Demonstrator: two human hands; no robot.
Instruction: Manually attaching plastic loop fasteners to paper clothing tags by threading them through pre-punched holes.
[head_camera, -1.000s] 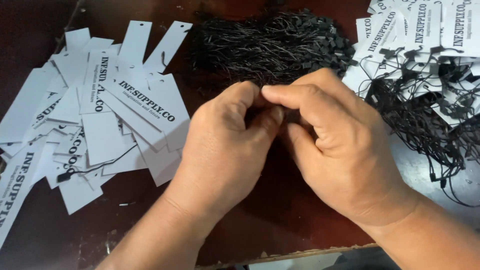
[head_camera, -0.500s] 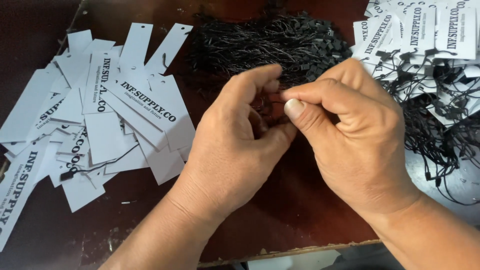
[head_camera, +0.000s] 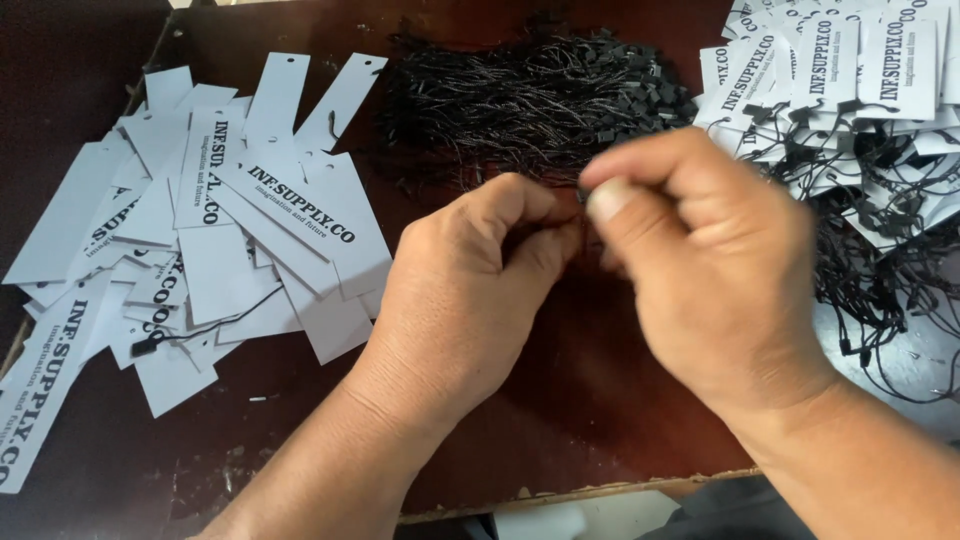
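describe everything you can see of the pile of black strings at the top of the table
The pile of black strings is a loose, tangled heap of thin dark cords, each seemingly ending in a small square black plastic clasp, most clasps gathered at its right side. It lies flat on the dark red-brown table, between the loose white tags and the strung tags. The right hand hovers at its lower edge; contact cannot be told.

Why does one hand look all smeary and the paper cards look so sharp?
In the head view, the right hand is smeared by motion blur, its edges soft; the left hand is crisper. The white rectangular paper tags and the pile of black strings look sharp. Light is even, with soft shadows and no strong glare on the dark brown wooden table.
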